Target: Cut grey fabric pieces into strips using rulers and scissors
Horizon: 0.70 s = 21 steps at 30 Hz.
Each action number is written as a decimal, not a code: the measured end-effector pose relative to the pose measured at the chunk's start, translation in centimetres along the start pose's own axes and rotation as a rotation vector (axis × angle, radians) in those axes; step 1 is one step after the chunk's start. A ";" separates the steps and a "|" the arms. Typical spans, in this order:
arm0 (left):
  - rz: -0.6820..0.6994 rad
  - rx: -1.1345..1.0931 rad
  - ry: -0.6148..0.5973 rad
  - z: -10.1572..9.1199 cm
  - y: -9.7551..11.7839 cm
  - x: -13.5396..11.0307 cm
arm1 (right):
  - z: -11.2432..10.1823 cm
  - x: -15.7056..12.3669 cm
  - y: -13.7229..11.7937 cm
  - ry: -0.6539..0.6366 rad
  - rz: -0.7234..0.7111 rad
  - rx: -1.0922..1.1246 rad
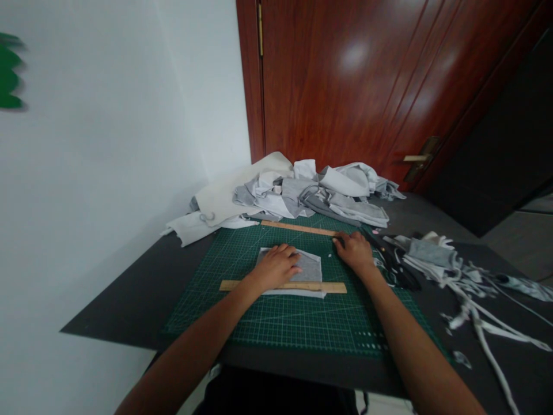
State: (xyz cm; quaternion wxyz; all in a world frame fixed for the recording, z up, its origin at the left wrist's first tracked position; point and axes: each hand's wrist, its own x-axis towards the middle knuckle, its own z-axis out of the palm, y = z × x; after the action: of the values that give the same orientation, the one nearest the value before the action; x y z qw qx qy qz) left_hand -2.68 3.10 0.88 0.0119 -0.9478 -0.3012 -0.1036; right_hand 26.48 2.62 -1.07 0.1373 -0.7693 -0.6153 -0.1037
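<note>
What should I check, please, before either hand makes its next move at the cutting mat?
1. Left hand on the gray fabric: ok, fingers spread over it.
2. Near ruler across the fabric: ok, its ends extend past both sides.
3. Right hand at the far ruler: ok, at its right end.
4. Firm grip on that ruler: cannot tell.
5. Cutting mat free of loose fabric at its far edge: not ok, the fabric pile overlaps it.

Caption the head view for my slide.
Left hand on grey fabric, right hand at far ruler, green cutting mat beneath.
</note>
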 end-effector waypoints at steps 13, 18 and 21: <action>0.008 -0.008 -0.002 0.0 -0.4 0.0 | 0.6 0.4 0.9 0.027 0.091 0.007; 0.037 -0.019 0.009 0.0 -0.6 0.0 | -0.3 0.7 1.6 -0.025 0.031 -0.014; 0.042 -0.009 0.003 0.0 -0.6 0.0 | -0.9 0.3 1.3 -0.066 -0.051 0.019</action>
State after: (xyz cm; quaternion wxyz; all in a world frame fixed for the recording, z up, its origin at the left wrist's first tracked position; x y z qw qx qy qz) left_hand -2.97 3.57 0.82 0.0101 -0.9538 -0.2809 -0.1064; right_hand 27.82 2.32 -0.25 0.1214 -0.7549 -0.6400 -0.0757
